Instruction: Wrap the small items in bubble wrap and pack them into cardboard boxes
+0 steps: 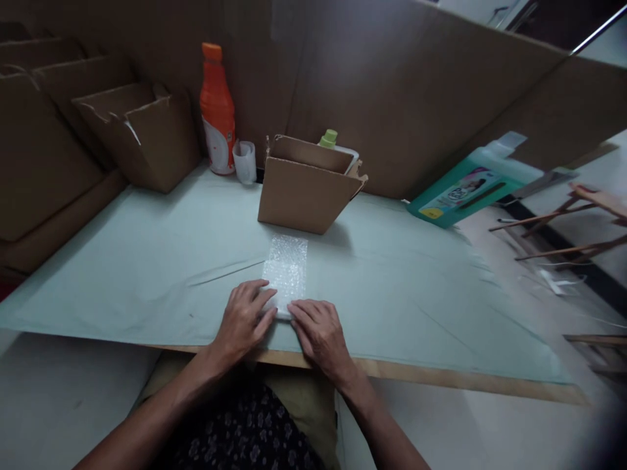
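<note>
Now I have both hands flat on the worktop (pixel 147 261), left hand (pixel 243 318) and right hand (pixel 318 333), fingers (pixel 262 307) loosely spread and pressing the near end of the bubble wrap (pixel 285 267). It stretches away beyond my fingertips toward the box (pixel 306 189).

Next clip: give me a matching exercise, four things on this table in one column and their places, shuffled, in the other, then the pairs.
Things
1. bubble wrap strip
2. orange bottle
3. open cardboard box
4. teal jug

Places
A. lying tilted at the table's right edge
B. upright at the back wall, beside a small tape roll
C. flat on the green cloth, under the left hand and right hand
D. mid-table, just beyond the strip

Pairs: 1-C, 2-B, 3-D, 4-A
</note>
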The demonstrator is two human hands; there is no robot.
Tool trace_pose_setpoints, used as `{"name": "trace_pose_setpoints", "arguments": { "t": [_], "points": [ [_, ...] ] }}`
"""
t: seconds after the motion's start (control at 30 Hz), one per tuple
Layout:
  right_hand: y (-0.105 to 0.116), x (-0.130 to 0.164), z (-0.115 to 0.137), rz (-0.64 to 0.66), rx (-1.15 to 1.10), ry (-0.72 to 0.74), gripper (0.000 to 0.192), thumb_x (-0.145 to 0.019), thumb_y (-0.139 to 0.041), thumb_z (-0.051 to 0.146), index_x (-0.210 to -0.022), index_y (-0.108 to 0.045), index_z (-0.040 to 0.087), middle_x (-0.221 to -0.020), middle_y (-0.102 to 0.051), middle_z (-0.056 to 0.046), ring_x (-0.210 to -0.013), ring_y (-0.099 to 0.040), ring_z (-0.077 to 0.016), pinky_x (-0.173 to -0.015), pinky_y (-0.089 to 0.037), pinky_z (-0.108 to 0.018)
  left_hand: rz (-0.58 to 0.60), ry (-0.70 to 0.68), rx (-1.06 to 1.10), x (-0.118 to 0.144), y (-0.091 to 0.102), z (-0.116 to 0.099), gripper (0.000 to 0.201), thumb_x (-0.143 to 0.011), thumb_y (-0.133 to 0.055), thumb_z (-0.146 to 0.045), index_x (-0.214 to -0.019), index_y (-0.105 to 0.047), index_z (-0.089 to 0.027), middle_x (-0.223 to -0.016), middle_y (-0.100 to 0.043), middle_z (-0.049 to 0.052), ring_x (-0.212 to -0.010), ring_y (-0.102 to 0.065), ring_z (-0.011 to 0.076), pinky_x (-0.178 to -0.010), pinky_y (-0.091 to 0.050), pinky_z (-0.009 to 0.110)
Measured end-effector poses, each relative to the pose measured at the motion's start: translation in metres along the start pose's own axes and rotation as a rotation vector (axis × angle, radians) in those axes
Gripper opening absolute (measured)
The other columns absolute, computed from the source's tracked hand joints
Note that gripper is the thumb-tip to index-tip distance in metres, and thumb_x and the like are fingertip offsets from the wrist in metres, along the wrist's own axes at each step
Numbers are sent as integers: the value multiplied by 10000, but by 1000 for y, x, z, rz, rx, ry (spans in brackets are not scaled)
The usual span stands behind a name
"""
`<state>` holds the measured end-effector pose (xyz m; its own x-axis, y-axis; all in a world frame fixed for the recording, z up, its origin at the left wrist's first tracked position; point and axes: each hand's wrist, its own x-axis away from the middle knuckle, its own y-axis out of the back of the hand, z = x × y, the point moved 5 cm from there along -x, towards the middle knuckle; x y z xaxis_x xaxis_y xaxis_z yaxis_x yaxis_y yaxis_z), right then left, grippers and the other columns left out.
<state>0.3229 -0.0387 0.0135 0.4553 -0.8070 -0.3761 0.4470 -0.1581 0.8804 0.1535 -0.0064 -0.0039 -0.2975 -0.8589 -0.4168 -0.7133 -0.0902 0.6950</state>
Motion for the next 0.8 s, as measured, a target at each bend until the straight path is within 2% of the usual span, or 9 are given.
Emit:
{"name": "trace_pose_setpoints", "arguments": {
  "t": [0.1,0.23,0.3,0.4,0.5,0.57,0.7,0.8],
  "points": [
    [3,0,-4,66,-168,-63,253,-970,-534,169,-1191,-645,220,-1074,-757,-68,-972,-667,-226,-875,-480,-411,95,-85,170,10,7,-5,294,-931,-567,-229,-1219,-616,-198,-1174,-678,95,-1109,-584,251,-961,-471,433],
    [7,6,-9,143,-305,-205,239,-984,-534,235,-1192,-651,245,-1087,-757,-47,-964,-680,-210,-857,-516,-374,178,-20,235,11,6,-2,303,-957,-516,-204,-1247,-604,-189,-1028,-716,67,-966,-606,220,-883,-492,397],
    [9,8,-12,54,-251,-227,240,-986,-534,257,-1194,-651,231,-1107,-747,-69,-989,-672,-223,-859,-515,-380,166,-1,179,4,1,2,288,-961,-515,-211,-1227,-621,-182,-976,-720,68,-921,-605,223,-847,-496,392],
    [10,7,-10,-70,-65,-158,284,-965,-568,276,-1233,-635,209,-1198,-699,-118,-1080,-629,-268,-909,-484,-435,113,-3,60,-11,-8,7,241,-952,-533,-219,-1155,-656,-182,-960,-716,79,-893,-606,238,-818,-502,400],
    [2,5,-5,-20,47,-68,313,-942,-596,238,-1252,-626,202,-1243,-677,-130,-1109,-607,-292,-925,-461,-463,54,0,-15,-18,-11,9,217,-959,-530,-226,-1119,-664,-170,-1006,-696,99,-929,-607,251,-839,-511,416],
    [0,3,-5,-6,45,-58,304,-947,-579,207,-1247,-629,201,-1214,-695,-123,-1086,-619,-283,-910,-463,-455,15,-5,-15,-14,-7,6,237,-966,-525,-239,-1150,-652,-162,-1052,-676,110,-980,-603,255,-868,-513,424],
    [7,0,-9,42,-158,-119,256,-970,-564,251,-1208,-649,209,-1103,-747,-82,-997,-665,-237,-895,-471,-422,13,-70,62,2,6,-3,318,-928,-590,-253,-1232,-616,-166,-1236,-622,133,-1141,-562,265,-964,-484,444],
    [8,-2,-15,147,-304,-199,252,-980,-554,308,-1186,-669,221,-1058,-766,-50,-928,-682,-215,-875,-482,-394,89,-87,151,8,8,-6,285,-930,-562,-202,-1205,-632,-185,-1180,-663,98,-1111,-580,237,-954,-485,418]
  ]
}}
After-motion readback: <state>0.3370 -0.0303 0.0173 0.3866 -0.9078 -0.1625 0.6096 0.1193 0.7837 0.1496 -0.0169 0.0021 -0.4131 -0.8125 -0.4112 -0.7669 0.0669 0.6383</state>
